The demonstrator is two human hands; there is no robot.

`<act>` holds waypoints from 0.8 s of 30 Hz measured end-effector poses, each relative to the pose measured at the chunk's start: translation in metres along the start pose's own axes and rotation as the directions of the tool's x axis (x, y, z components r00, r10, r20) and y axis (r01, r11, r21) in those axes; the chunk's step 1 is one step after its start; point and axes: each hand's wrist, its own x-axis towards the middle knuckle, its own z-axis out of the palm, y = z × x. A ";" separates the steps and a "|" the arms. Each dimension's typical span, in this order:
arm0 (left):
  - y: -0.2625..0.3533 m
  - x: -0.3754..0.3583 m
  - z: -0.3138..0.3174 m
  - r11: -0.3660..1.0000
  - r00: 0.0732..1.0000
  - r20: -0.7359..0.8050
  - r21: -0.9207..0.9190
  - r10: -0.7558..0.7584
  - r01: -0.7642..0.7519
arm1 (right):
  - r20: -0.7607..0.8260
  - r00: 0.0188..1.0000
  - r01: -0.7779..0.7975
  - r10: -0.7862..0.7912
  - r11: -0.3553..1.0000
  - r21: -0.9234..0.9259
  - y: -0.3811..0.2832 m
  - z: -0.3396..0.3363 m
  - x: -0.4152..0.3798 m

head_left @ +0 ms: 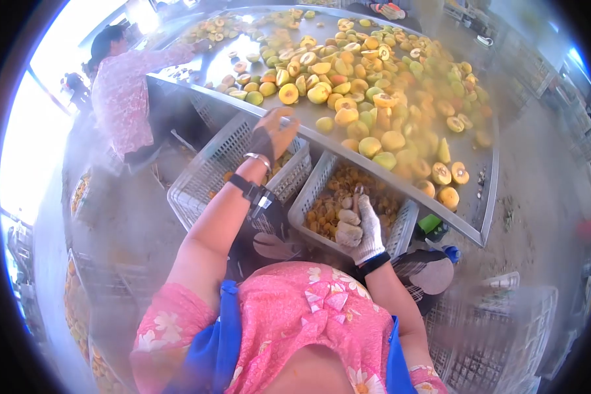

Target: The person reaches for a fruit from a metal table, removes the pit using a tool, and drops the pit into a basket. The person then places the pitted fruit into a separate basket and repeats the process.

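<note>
Across the far side, a metal table (471, 203) bears halved fruit (358, 85), the outstretched left hand (277, 133) bent at its near rim, grip hard to tell, while the gloved right hand (361, 226), over the right crate (405, 230), curls around a small blurred thing (358, 189).

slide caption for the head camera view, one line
Left hand at the edge of a metal table spread with cut yellow fruit, gloved right hand over a crate of small pieces.
</note>
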 end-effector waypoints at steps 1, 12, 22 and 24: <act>0.016 0.006 0.001 0.994 0.980 0.171 -0.030 -0.097 0.104 | -0.021 1.000 -0.007 0.006 0.999 -0.048 0.001 0.000 0.002; 0.018 0.066 0.091 0.984 0.794 0.586 0.156 -0.160 0.083 | -0.217 0.969 0.029 -0.117 0.928 -0.372 0.006 0.003 -0.005; 0.049 -0.028 0.040 -0.013 0.856 0.518 -0.855 0.005 0.518 | 0.067 0.844 0.265 -0.532 0.306 -0.914 0.005 0.044 0.008; 0.038 -0.041 0.046 0.738 0.939 0.222 -0.673 0.262 -0.047 | 0.036 0.852 0.202 -0.522 0.263 -0.944 0.006 0.056 0.006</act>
